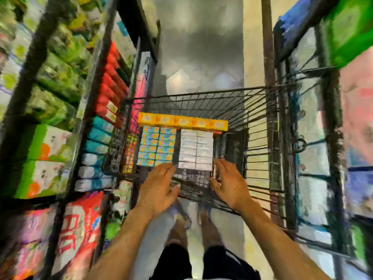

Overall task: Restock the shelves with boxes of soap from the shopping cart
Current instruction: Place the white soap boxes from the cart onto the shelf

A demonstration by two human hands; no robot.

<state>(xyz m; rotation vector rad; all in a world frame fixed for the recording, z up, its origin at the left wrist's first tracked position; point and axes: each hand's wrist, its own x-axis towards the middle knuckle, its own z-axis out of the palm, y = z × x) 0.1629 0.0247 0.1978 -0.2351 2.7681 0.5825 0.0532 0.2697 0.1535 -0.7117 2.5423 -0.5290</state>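
— Boxes of soap (195, 150), the white cardboard ones in two columns, sit in the black wire shopping cart (260, 138), next to blue-and-orange patterned boxes (156, 147) and behind them a row of yellow boxes (182, 121). We hold none.

— Agreed. Our left hand (159, 186) and right hand (228, 182) reach in on either side of the white stack, fingers spread and empty. We judge most of the restocking is left.

— Whether our fingers touch the stack, we cannot tell. The crowded store shelves (88, 110) on our left are smeared, and we see no free slot.
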